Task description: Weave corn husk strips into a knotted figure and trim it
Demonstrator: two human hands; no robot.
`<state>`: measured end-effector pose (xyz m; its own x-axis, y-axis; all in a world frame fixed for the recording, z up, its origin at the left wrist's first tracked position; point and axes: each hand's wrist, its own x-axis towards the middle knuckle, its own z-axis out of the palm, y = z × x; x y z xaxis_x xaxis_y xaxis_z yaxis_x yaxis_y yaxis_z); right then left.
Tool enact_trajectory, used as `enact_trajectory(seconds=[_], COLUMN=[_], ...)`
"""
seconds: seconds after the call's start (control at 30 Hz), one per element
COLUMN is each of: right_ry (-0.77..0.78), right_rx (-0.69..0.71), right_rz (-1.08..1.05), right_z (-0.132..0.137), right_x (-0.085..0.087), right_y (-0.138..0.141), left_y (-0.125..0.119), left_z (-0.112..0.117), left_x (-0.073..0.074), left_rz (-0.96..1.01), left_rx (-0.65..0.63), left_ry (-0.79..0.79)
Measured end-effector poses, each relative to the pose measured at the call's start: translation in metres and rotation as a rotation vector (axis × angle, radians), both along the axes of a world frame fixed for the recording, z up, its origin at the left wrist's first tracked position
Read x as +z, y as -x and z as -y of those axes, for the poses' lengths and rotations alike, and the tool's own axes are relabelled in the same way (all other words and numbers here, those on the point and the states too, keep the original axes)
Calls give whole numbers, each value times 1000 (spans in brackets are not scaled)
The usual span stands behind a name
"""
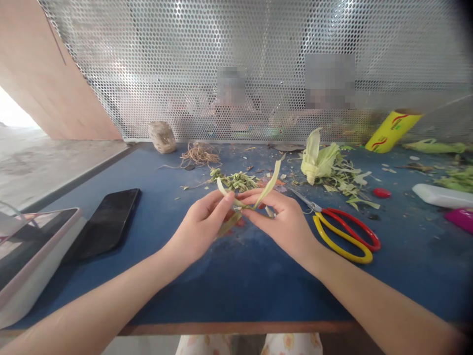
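**Husk strips (pixel 269 183) pinched between two hands above the blue table**

From where I stand, the husk strips sit at the middle of the work, raised just above the table (pixel 240 281) and crossed where the two hands meet. The left hand (pixel 199 227) pinches one pale strip between thumb and fingertips, its free end curling up and back. The right hand (pixel 284 222) nips another strip, whose long end rises towards the far side. Both hands are closed and their fingertips nearly touch. That looks like a grip chosen to keep thin, springy strips from slipping apart.

The scissors (pixel 343 231) lie just right of the right hand, blades pointing in towards it and their red and yellow handles turned away. I judge that spot an easy reach. A heap of curled green bits (pixel 236 181) lies just beyond the fingers. A larger pile of husk (pixel 321 162) sits further back on the right, near a tipped yellow cup (pixel 391 130). A tangle of twine (pixel 199 155) rests near the mesh screen (pixel 258 64). A dark phone (pixel 107 222) lies well to the left, away from the scraps.
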<state>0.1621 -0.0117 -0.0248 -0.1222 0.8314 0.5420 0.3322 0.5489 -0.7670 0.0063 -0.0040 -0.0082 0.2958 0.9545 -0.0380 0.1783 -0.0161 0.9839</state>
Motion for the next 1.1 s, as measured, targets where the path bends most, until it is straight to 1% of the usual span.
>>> enact_trajectory(seconds=[0.1, 0.13, 0.2, 0.23, 0.37, 0.43, 0.47, 0.57, 0.63, 0.77, 0.87, 0.93, 1.03, 1.1], right_ry=[112, 163, 251, 282, 367, 402, 416, 453, 482, 540, 531, 508, 493, 506], right_rx=[-37, -37, -15, 2, 50, 89, 111, 167, 180, 176, 152, 132, 99, 124], right_rz=[0, -7, -53, -91, -236, -294, -326, -405, -401, -265, -201, -229, -326, -328], right_z=[1, 1, 1, 1, -4, -6, -7, -9, -8, -6, -6, -8, -11, -12], right_x=[3, 3, 2, 1, -2, -2, -2, -1, 1, 4, 4, 3, 1, 1], right_y=[1, 1, 0, 0, -4, -6, -6, -6, -5, -4, -6, -7, -10, -11], left_y=[2, 3, 6, 7, 10, 10, 9, 7, 7, 6, 6, 6, 7, 7], left_z=[-3, -4, -7, -8, -13, -14, -14, -13, -12, -9, -7, -6, -7, -7], left_x=[1, 2, 3, 3, 5, 6, 7, 7, 7, 5, 5, 7, 11, 13], left_rz=[-101, -129, -156, -147, -39, 8, 18, -11, -45, -18, 52, 52, -2, -21], left_rx=[111, 153, 230, 256, 299, 263, 212, -9, -90, -78, -57, -40, -25, -44], left_ry=[-272, -339, -407, -411, -338, -296, -269, -159, -102, -69, -76, -70, -53, -53])
